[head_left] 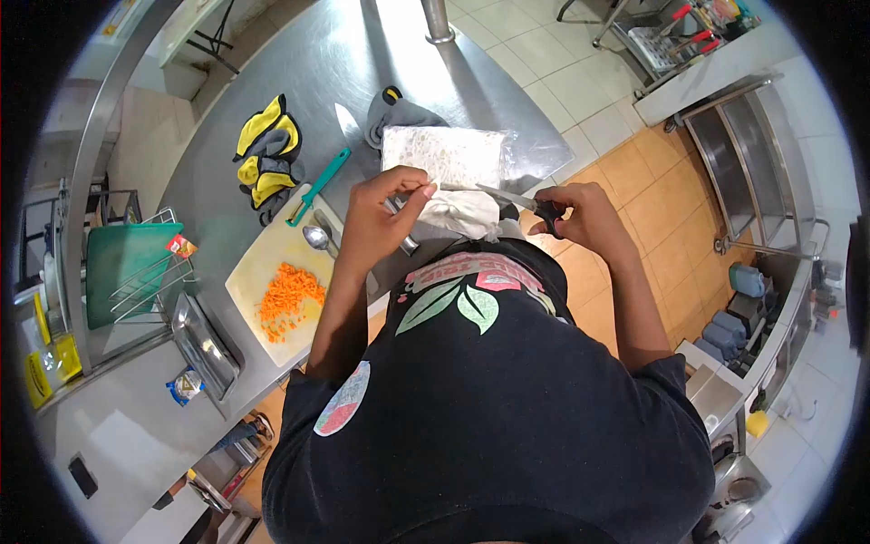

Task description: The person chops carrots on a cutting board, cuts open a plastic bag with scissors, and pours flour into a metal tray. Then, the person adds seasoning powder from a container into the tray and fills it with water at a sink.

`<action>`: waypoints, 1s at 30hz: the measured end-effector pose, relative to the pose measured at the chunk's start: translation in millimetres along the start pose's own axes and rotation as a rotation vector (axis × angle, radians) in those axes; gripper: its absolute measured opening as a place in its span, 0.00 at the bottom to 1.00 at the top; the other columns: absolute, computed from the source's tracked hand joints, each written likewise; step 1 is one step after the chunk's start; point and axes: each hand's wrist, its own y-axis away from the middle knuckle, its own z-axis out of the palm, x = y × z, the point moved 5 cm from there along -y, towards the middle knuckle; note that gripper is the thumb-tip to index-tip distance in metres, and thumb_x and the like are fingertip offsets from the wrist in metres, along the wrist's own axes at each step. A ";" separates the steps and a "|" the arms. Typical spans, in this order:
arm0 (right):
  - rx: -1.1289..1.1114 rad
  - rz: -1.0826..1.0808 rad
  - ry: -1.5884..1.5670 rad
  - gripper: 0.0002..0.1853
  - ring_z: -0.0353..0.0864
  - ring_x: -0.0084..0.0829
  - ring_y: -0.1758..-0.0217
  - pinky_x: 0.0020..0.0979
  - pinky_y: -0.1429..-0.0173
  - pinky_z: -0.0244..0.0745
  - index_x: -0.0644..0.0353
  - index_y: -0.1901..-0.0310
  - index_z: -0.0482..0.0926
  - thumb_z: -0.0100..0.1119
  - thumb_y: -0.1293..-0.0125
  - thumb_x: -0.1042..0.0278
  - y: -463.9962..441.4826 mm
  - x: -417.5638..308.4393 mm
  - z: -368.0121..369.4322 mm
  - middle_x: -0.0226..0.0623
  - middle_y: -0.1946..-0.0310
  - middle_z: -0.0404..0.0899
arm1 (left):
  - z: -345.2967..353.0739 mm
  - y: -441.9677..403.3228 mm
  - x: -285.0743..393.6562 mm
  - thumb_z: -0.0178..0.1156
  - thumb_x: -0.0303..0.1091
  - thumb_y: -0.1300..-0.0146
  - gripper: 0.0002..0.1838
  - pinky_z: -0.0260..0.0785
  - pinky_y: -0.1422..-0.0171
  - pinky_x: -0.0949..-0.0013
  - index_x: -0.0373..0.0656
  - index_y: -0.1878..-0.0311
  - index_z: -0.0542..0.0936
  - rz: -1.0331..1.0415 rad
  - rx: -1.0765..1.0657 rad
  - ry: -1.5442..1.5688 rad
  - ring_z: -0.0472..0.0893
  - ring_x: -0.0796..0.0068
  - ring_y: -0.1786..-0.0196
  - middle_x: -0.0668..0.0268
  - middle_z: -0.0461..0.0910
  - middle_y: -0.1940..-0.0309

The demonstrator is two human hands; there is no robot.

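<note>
My right hand grips a pair of scissors by the dark handles, with the blades pointing left across the lower edge of a flat, clear plastic package. Its contents look white and speckled; I cannot tell what they are. Thumb and fingers of my left hand are pinched together at the package's lower left corner, on what looks like its plastic edge. Below the package, close to my body, lies a crumpled white cloth or bag. Part of a metal tool shows beside my left wrist.
Chopped orange pieces and a spoon lie on a cutting board at left. A green-handled tool, a knife, yellow-grey gloves and a grey cloth rest on the steel table. A post rises at the far side.
</note>
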 end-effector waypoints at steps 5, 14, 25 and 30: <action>0.032 -0.149 0.109 0.26 0.78 0.42 0.66 0.37 0.59 0.72 0.59 0.57 0.82 0.76 0.63 0.63 -3.2 -27.3 -7.6 0.41 0.72 0.80 | -4.7 -5.8 13.1 0.64 0.23 0.44 0.04 0.71 0.61 0.72 0.36 0.66 0.80 0.120 -0.034 -0.126 0.82 0.71 0.67 0.62 0.82 0.71; -0.002 -0.256 0.230 0.31 0.77 0.47 0.59 0.40 0.54 0.74 0.59 0.52 0.80 0.75 0.63 0.64 -15.4 -40.9 7.6 0.42 0.64 0.81 | -4.8 -4.5 18.9 0.65 0.21 0.44 0.03 0.69 0.59 0.73 0.35 0.68 0.80 0.166 -0.077 -0.157 0.79 0.74 0.65 0.64 0.80 0.71; -0.013 -0.208 0.273 0.30 0.77 0.48 0.59 0.42 0.53 0.72 0.60 0.51 0.79 0.70 0.62 0.66 -26.0 -70.2 14.0 0.44 0.65 0.82 | -3.9 -2.5 23.9 0.66 0.23 0.48 0.05 0.70 0.57 0.69 0.37 0.66 0.82 0.202 -0.048 -0.178 0.80 0.67 0.62 0.62 0.80 0.66; 0.096 -0.296 0.259 0.25 0.81 0.51 0.64 0.44 0.56 0.75 0.62 0.60 0.81 0.72 0.60 0.56 -23.1 -76.1 12.6 0.47 0.71 0.81 | -4.1 -1.8 20.7 0.66 0.23 0.47 0.05 0.70 0.56 0.70 0.37 0.66 0.82 0.199 -0.052 -0.142 0.80 0.69 0.61 0.62 0.80 0.66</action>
